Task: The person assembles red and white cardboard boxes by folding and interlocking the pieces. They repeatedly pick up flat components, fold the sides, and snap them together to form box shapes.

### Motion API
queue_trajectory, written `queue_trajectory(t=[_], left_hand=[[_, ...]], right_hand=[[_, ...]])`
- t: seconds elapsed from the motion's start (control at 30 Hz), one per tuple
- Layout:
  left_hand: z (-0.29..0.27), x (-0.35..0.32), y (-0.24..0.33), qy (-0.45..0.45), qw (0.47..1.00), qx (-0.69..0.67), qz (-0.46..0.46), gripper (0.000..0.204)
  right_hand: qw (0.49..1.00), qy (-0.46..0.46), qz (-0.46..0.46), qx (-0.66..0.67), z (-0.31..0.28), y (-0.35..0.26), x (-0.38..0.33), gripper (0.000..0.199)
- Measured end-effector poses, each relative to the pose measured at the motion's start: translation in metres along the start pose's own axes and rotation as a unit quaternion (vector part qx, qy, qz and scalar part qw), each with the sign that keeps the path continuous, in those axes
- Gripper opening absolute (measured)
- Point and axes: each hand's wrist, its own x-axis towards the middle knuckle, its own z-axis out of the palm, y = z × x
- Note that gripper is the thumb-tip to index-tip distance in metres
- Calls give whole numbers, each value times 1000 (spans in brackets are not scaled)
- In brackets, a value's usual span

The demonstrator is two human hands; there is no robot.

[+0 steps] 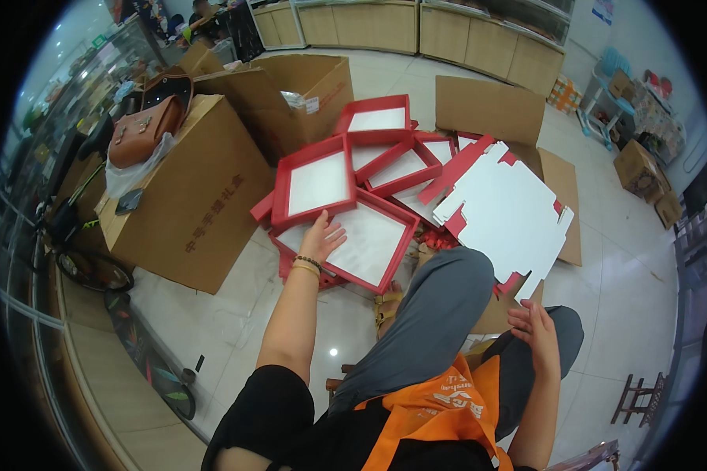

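My left hand (322,237) reaches forward and rests with spread fingers on the white inside of a red-rimmed box tray (369,245) on the floor. Another such tray (316,184) leans just above that hand. More red trays (393,157) are piled behind it. My right hand (532,323) hangs loosely open over my right knee, holding nothing. Just beyond my knees lies a flat, unfolded white box blank with red edges (503,212).
A large brown carton (196,204) stands at the left with a brown handbag (141,129) on top. An open carton (306,86) and flat cardboard sheets (487,106) lie behind. A bicycle wheel (94,271) is at far left, a small wooden stool (640,396) at lower right.
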Motion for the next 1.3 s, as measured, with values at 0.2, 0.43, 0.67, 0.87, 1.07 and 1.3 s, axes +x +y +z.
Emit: queue_trajectory(t=[0.2,0.43,0.67,0.87,1.07,1.3], left_hand=[[24,-63,-72,-108,976,184,-36,42],[104,-188,-122,-60,831,465,300,48],[226,-291,-16,-391,822,315,268,21],[286,-290,-30,-613,751,54,240,20],[293,-251,-64,-561,822,37,92,10],[331,-205,-100,-452,819,68,346,16]], right_hand=[[999,24,26,6,-28,25,2,45],[986,-24,33,-161,-50,59,64,45],[934,-2,28,-357,-61,102,171,55],[933,96,206,-278,-120,204,257,51],[866,244,141,-414,-222,324,318,46],[833,361,136,-397,-242,301,365,72]])
